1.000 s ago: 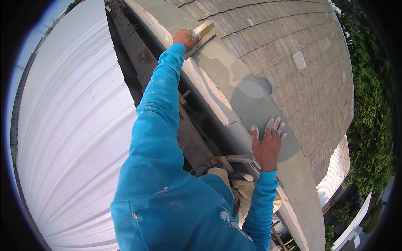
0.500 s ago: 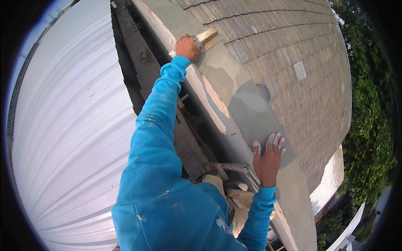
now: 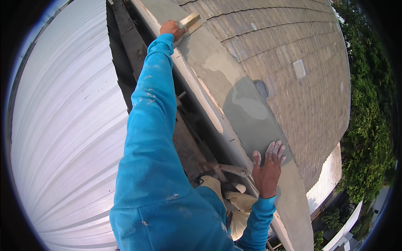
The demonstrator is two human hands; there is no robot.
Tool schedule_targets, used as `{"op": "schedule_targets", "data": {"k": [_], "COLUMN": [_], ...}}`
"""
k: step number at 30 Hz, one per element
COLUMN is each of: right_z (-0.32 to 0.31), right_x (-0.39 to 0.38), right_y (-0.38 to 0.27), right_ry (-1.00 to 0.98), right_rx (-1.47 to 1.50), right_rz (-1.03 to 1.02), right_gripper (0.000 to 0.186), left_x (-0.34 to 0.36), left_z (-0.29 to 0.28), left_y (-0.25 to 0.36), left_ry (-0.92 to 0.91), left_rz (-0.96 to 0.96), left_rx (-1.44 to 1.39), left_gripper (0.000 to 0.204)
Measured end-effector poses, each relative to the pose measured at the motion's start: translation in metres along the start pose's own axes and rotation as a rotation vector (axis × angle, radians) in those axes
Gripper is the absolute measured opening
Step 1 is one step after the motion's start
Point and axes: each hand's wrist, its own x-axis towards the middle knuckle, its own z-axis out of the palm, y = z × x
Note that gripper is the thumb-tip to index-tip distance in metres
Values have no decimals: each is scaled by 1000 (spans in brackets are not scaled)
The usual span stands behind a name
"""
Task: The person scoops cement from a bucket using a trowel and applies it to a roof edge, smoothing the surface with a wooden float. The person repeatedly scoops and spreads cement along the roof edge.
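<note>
My left hand is stretched far up along a band of grey mortar. Its fingers close around a short wooden board, which lies across the mortar with one pale end sticking out to the right. Some of the board is hidden under the hand. Lower down, my right hand rests palm down on the mortar, fingers spread and tips whitish with dust. Between the two hands the mortar shows smooth dark wet patches and lighter ones.
Brown roof tiles border the mortar on the right, with trees beyond. On the left lie a pale corrugated metal roof and a dark gap along the wall. Wooden pieces stand near my legs.
My left hand has moved farther up and to the left along the mortar with the wooden board. My right hand stays on the mortar, slightly lower in the picture.
</note>
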Motion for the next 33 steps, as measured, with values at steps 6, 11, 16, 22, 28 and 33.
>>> {"op": "schedule_targets", "data": {"k": [6,11,16,22,28,33], "right_z": [-2,-5,-5,-4,-6,-10], "right_x": [1,2,3,3,4,5], "right_y": [0,-1,-1,-2,-4,-5], "right_ry": [-13,-16,-24,-35,-78,-106], "right_rx": [22,39,37,35,9,37], "right_rz": [24,16,21,5,26,52], "right_gripper": [66,64,65,67,67,67], "left_x": [-97,-182,-89,34,55,2], "left_z": [-17,-48,-32,-11,15,16], "left_y": [87,152,97,-22,-39,8], "left_ry": [25,-18,146,12,11,81], "left_rz": [273,443,285,-99,0,212], "left_rx": [-196,-399,-235,-53,6,-79], "left_gripper": [52,50,51,58,56,60]}}
